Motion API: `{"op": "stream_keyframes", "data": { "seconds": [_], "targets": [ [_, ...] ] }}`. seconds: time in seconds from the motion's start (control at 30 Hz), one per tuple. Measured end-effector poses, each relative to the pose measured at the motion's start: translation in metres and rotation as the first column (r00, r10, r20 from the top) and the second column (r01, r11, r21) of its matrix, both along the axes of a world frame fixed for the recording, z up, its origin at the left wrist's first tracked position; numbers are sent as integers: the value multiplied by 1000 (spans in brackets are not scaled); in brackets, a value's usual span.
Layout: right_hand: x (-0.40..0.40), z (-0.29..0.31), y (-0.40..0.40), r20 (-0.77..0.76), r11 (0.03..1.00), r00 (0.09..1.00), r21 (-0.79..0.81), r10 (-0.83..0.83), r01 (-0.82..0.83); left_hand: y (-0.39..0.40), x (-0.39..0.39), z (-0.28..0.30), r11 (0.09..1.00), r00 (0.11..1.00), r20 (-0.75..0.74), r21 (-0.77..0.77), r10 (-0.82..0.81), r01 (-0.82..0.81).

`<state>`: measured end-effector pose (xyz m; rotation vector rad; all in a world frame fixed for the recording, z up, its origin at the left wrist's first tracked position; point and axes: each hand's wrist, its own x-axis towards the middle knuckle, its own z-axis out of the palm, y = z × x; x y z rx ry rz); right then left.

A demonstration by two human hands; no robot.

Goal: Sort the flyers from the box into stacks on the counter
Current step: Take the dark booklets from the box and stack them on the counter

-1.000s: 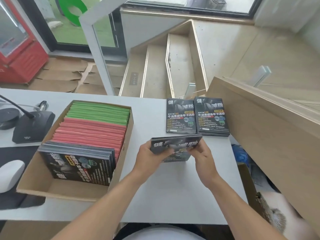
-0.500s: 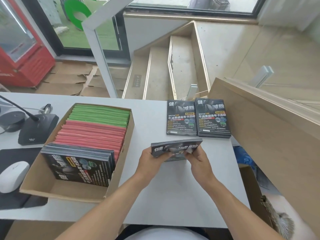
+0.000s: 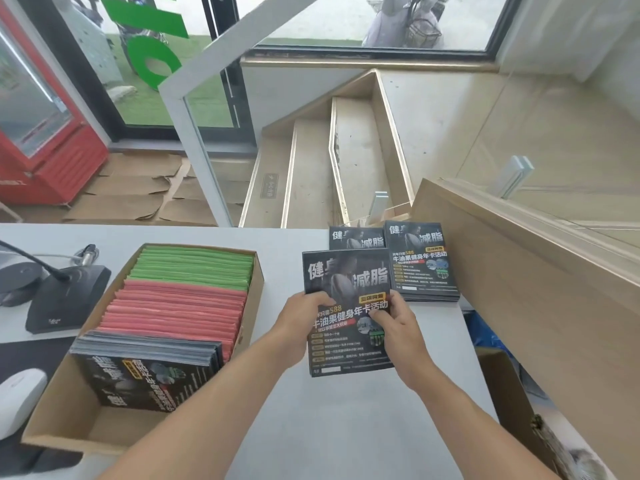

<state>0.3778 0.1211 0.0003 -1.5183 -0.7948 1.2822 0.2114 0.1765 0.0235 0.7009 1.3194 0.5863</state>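
Your left hand [image 3: 300, 318] and right hand [image 3: 398, 329] pinch the black flyer bundle [image 3: 348, 317], thumbs on top, at six o'clock from the two counter stacks [image 3: 420, 263]

Bare counter [image 3: 346, 427] near edge open; box [image 3: 254, 306] blocks left, wooden panel [image 3: 519, 271] right, stacks [image 3: 420, 261] ahead

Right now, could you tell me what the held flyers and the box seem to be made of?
Held flyers: seemingly glossy coated paper, with a dark print that catches a slight sheen. Box: plain brown cardboard, matte, with raw-cut edges.
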Motion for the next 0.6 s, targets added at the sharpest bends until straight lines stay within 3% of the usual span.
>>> {"op": "stream_keyframes", "data": {
  "seconds": [0.17, 0.37, 0.43, 0.5, 0.53, 0.6],
  "targets": [
    [8, 18, 55, 46, 990, 997, -124, -56, 61, 38, 11, -3, 993, 994, -98, 116, 43, -31],
    [29, 19, 116, 452, 976, 877, -200, 166, -81, 91, 26, -6, 971, 970, -157, 181, 186, -157],
    [43, 12, 128, 675, 978, 716, -199, 179, -56, 110, 32, -8, 974, 971, -148, 153, 188, -166],
    [57, 2, 136, 877, 981, 447, -196, 175, 2, 125, 40, -13, 982, 974, -164, 127, 157, -137],
    [63, -3, 138, 913, 977, 359, -214, 194, 17, 131, 45, -16, 986, 975, -168, 115, 143, -124],
    [71, -11, 138, 906, 948, 300, -317, 300, 8, 139, 53, -24, 990, 975, -185, 98, 120, -103]
  ]
}}
